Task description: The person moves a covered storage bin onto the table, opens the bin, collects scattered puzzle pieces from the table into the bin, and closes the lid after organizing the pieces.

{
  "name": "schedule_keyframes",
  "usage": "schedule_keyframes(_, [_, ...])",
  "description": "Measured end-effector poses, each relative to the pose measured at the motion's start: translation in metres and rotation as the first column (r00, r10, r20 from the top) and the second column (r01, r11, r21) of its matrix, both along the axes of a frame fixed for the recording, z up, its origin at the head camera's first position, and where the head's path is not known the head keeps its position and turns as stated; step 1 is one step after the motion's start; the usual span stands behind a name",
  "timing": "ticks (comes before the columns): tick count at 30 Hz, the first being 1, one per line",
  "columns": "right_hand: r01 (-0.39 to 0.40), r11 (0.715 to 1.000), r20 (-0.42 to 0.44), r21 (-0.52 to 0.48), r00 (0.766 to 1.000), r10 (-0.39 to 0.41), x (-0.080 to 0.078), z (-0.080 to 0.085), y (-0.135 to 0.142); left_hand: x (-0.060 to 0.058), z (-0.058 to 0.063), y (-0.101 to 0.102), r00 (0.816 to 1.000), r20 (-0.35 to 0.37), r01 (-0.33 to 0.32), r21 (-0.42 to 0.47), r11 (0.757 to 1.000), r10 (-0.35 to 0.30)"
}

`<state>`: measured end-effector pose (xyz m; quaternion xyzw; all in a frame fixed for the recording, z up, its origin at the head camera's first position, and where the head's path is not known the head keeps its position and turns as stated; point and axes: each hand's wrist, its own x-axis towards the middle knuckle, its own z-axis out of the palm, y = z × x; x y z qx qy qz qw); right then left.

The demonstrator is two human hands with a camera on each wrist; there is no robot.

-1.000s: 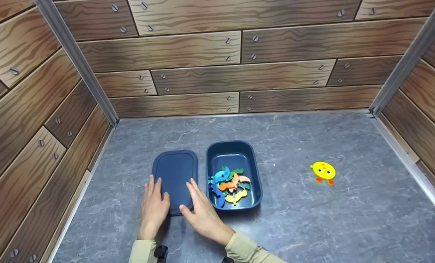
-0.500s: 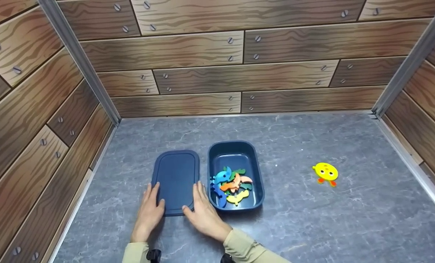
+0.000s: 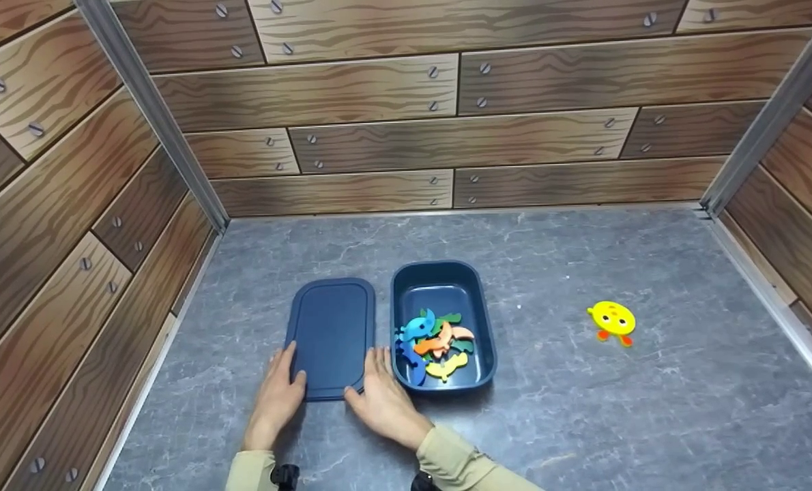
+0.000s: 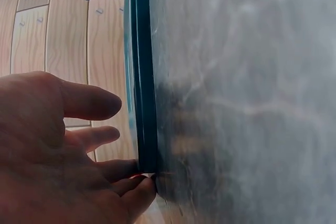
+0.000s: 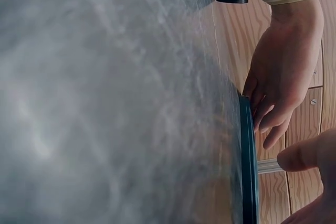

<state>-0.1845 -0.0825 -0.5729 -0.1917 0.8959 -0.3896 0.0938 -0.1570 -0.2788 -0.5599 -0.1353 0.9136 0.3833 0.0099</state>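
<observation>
A flat dark blue lid (image 3: pixel 333 334) lies on the grey surface. My left hand (image 3: pixel 277 395) is at its left edge; in the left wrist view the fingertips (image 4: pixel 137 195) touch the rim while the thumb stands off above it. On the lid's other side, my right hand (image 3: pixel 384 402) lies between lid and box, its fingers along the right edge and its thumb near the front corner. Just right of it stands a lidless dark blue box (image 3: pixel 486 327). Inside are several colourful animal-shaped pieces, among them a light blue one (image 3: pixel 417 328) and a yellow one (image 3: pixel 445 368).
A yellow chick-like toy piece (image 3: pixel 615 318) with orange feet lies apart on the right of the surface. Wood-patterned walls (image 3: pixel 372 150) enclose the back and both sides, with metal strips (image 3: pixel 157 116) at the corners.
Both hands have drawn back toward the lid's front half and spread to its two side edges. The right fingers have left the lid's top. Box and toy pieces stay put.
</observation>
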Motion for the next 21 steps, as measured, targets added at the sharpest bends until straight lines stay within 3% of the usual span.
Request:
schedule_keyframes(6, [-0.029,0.999,0.011,-0.022,1.0,0.029,-0.002,0.003,0.002,-0.003,0.0,-0.001,1.0,0.0,-0.014,0.014,1.0,0.014])
schedule_keyframes(13, [-0.029,0.994,0.07,-0.109,0.997,0.036,-0.003,0.007,0.006,-0.005,0.002,-0.005,0.999,0.008,-0.04,0.167,0.985,0.039])
schedule_keyframes(17, [-0.013,0.987,0.091,-0.159,0.995,0.028,-0.002,0.007,0.007,-0.006,0.003,-0.009,0.999,-0.017,-0.042,0.327,0.944,0.05])
schedule_keyframes(21, [-0.001,0.982,0.098,-0.19,0.995,0.02,0.001,0.007,0.006,-0.005,0.003,-0.013,0.997,-0.024,-0.055,0.492,0.869,0.077])
